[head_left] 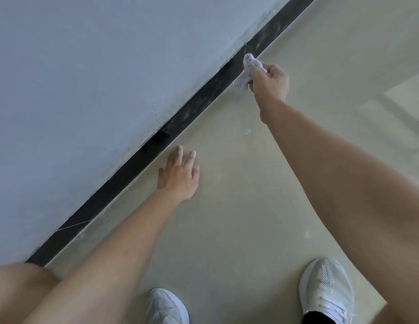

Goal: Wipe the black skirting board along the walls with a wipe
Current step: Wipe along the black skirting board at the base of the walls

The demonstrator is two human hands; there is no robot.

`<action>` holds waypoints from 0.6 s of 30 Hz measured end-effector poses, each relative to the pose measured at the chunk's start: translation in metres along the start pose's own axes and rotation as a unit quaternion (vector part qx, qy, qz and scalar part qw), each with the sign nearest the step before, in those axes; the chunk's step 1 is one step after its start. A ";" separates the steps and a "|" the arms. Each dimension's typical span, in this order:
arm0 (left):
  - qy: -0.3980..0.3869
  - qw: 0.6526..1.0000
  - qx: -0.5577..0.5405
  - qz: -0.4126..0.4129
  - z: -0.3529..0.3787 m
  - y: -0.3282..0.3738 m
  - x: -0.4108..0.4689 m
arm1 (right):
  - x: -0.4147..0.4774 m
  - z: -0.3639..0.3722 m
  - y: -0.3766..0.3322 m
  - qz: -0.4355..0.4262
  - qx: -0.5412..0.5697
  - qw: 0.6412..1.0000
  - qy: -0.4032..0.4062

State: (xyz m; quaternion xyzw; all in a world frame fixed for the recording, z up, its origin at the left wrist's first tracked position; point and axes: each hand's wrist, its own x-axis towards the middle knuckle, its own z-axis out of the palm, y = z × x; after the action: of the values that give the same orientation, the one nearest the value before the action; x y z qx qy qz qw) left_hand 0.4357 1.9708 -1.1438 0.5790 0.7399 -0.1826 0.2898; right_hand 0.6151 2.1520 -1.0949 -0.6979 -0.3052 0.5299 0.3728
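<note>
- The shoes (pixel 325 288) stand on the pale floor (pixel 227 218) at the near edge. The crouch looks stretched, so a longer reach could tip the balance forward.
- The left hand (pixel 179 176) lies flat on the floor, fingers spread and holding nothing, just beside the skirting board (pixel 124 171). On dust it might slide.
- The right hand (pixel 270 81), farther right, grips a bunched white wipe (pixel 247 71) pressed on the board. So crumpled a wad may only smear the grey marks.
- Marks show both nearer and beyond the wipe, so patches could be missed. Rubbing high could scuff the wall (pixel 86 78).
</note>
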 end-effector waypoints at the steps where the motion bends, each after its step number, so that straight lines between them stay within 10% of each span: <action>1: 0.002 1.000 -0.003 0.000 0.004 -0.003 0.001 | 0.009 0.007 -0.003 -0.004 0.012 1.000 0.007; 6: 0.023 1.000 -0.015 0.000 0.016 -0.006 0.006 | 0.030 0.046 0.006 -0.008 0.049 0.995 0.088; 14: 0.041 0.999 -0.008 0.015 0.011 -0.007 0.005 | -0.030 0.072 0.071 -0.011 -0.018 0.996 -0.081; 18: 0.049 0.998 0.029 0.030 0.013 -0.011 0.003 | 0.002 0.048 0.034 -0.064 0.014 0.998 -0.009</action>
State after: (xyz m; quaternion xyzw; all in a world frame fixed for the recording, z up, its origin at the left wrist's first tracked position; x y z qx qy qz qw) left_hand 0.4272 1.9622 -1.1558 0.6170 0.7302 -0.1663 0.2417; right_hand 0.5702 2.1448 -1.1323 -0.6668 -0.3456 0.5152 0.4130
